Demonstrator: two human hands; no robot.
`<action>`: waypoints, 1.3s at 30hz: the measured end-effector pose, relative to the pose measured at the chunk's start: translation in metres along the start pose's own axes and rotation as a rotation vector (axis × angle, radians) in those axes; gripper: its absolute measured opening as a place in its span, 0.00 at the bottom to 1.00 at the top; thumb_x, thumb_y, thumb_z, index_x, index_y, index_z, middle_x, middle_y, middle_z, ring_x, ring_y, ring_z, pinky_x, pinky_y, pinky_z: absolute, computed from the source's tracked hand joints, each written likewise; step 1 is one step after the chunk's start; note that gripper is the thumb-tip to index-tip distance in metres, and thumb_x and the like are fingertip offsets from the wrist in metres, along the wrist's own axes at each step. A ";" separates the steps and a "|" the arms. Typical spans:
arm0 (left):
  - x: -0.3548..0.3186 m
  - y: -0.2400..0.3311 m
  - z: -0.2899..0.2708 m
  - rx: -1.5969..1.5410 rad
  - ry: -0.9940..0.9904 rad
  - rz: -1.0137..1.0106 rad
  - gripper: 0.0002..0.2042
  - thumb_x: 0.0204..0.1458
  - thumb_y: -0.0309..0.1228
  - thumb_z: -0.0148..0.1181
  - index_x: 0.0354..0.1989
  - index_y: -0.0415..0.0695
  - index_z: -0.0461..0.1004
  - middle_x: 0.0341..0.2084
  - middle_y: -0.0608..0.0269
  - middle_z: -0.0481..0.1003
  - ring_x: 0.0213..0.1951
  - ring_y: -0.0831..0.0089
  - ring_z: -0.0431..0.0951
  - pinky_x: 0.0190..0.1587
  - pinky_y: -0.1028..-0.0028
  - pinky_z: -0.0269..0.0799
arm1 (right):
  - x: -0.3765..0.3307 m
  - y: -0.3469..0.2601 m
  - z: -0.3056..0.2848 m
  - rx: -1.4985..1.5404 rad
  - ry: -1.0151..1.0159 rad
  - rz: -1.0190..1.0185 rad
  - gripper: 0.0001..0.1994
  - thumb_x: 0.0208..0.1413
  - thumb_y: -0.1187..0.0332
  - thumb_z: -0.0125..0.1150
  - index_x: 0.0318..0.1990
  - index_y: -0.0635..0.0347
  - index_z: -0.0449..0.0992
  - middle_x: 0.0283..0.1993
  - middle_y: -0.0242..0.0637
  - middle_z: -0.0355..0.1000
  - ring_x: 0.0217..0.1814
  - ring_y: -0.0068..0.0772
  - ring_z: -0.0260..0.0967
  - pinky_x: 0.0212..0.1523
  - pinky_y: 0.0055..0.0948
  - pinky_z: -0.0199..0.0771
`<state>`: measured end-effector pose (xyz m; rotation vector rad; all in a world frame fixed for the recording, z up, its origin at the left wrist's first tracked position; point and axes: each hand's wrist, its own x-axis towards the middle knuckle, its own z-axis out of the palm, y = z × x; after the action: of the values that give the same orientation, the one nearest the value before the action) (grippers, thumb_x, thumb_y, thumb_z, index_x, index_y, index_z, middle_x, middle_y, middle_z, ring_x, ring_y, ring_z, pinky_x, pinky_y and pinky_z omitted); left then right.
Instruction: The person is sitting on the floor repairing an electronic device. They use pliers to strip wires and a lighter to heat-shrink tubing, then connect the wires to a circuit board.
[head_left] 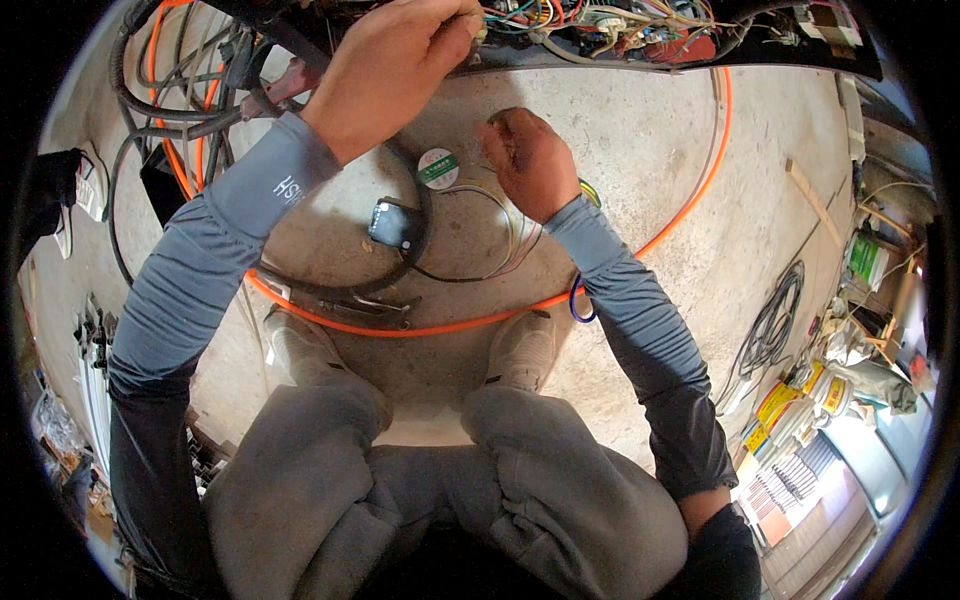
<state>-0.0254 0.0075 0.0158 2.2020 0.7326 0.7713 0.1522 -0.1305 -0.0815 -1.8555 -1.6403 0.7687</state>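
My left hand [395,75] is raised to a dark open housing [580,58] at the far edge, its fingers bent together beside a bundle of coloured wires [610,28]. What those fingertips grip is hidden. Lower and to the right, my right hand [532,165] hovers over the floor with curled fingers; something small and dark shows at its fingertips, too unclear to name. Between my arms lie a green and white round disc [438,169], a small black box [394,222] and thin loose wires [505,215]. A blue loop [582,303] shows beside my right sleeve.
An orange hose [420,331] curves across the floor before my shoes. Thick black cables [185,120] tangle at the far left, near another person's shoe [92,185]. At right lie a coiled black cable [770,320], a wooden strip [812,200] and yellow-labelled tubs [780,405].
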 end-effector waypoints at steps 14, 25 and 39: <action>0.000 0.011 -0.002 0.001 0.009 -0.061 0.06 0.66 0.25 0.55 0.38 0.35 0.72 0.30 0.50 0.70 0.31 0.55 0.73 0.36 0.62 0.70 | 0.057 -0.052 -0.057 0.402 0.258 -0.151 0.11 0.64 0.65 0.67 0.43 0.66 0.83 0.29 0.35 0.79 0.31 0.19 0.74 0.34 0.24 0.76; -0.001 0.003 0.000 0.010 -0.009 -0.018 0.03 0.64 0.22 0.55 0.38 0.35 0.71 0.30 0.50 0.70 0.32 0.56 0.73 0.37 0.63 0.70 | 0.065 -0.052 -0.050 0.584 0.243 -0.082 0.11 0.60 0.65 0.68 0.38 0.66 0.83 0.28 0.34 0.80 0.30 0.19 0.75 0.33 0.24 0.76; 0.011 0.014 0.000 0.131 -0.037 -0.032 0.06 0.64 0.27 0.56 0.38 0.36 0.72 0.32 0.47 0.72 0.35 0.47 0.76 0.38 0.56 0.71 | 0.065 -0.054 -0.038 0.628 0.311 -0.173 0.05 0.64 0.74 0.60 0.35 0.62 0.72 0.29 0.26 0.68 0.30 0.18 0.61 0.30 0.24 0.67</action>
<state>-0.0143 0.0065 0.0299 2.3091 0.8194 0.6822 0.1487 -0.0604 -0.0205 -1.2917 -1.1660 0.7619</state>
